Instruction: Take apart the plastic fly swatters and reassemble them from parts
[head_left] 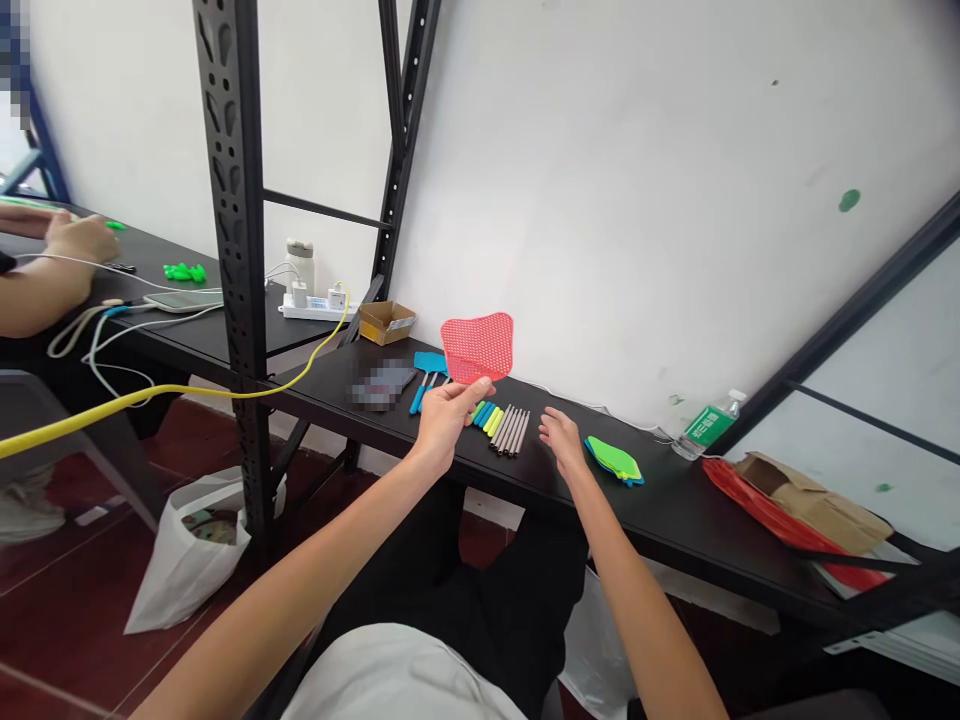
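My left hand (444, 418) pinches the lower edge of a pink perforated fly swatter head (480, 348), held up above the black table (547, 480). To its right, my right hand (561, 436) hovers with fingers loosely apart and nothing visible in it. Between the hands lie several grey metal rods (511, 430) side by side, next to blue and yellow-green handles (487, 416). A stack of green and blue swatter heads (615, 460) rests right of my right hand. Beyond my left hand are blue fly swatters (429, 364), partly covered by that hand.
A small cardboard box (386, 322) and a blurred phone (381, 385) sit on the left. On the right are a bottle (709, 425) and a red bag (765, 510). A yellow cable (180, 390) crosses before the black post (236, 200). A co-worker's hand (82, 240) is far left.
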